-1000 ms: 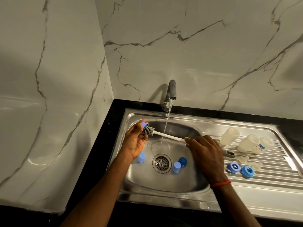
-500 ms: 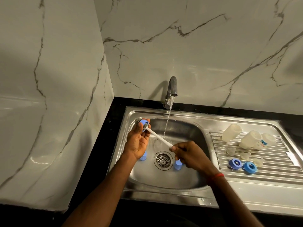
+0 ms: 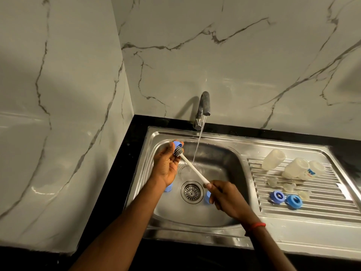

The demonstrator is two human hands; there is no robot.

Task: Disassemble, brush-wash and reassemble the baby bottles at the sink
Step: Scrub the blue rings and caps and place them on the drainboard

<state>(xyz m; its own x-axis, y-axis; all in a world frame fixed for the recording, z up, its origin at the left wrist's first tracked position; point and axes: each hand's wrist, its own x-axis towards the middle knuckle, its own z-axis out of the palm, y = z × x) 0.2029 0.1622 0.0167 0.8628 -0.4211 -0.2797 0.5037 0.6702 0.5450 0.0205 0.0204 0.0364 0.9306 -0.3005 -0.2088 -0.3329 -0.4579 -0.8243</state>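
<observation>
Gripping the white brush [image 3: 195, 171] by its handle end: right hand [image 3: 227, 200], fingers curled round it, over the sink [image 3: 214, 218] basin. Two blue caps [image 3: 168, 188] on the basin floor, either side of the drain [image 3: 191, 191]. Left hand [image 3: 166, 166] pinches a third blue cap [image 3: 177, 144] at fingertips, brush head at its mouth. Draining board [image 3: 312, 210] right: two blue rings [image 3: 277, 196], three clear teats [image 3: 272, 181], three bottles [image 3: 273, 159] lying down. Tap [image 3: 204, 105] running, water [image 3: 199, 141] lands beside brush handle.
</observation>
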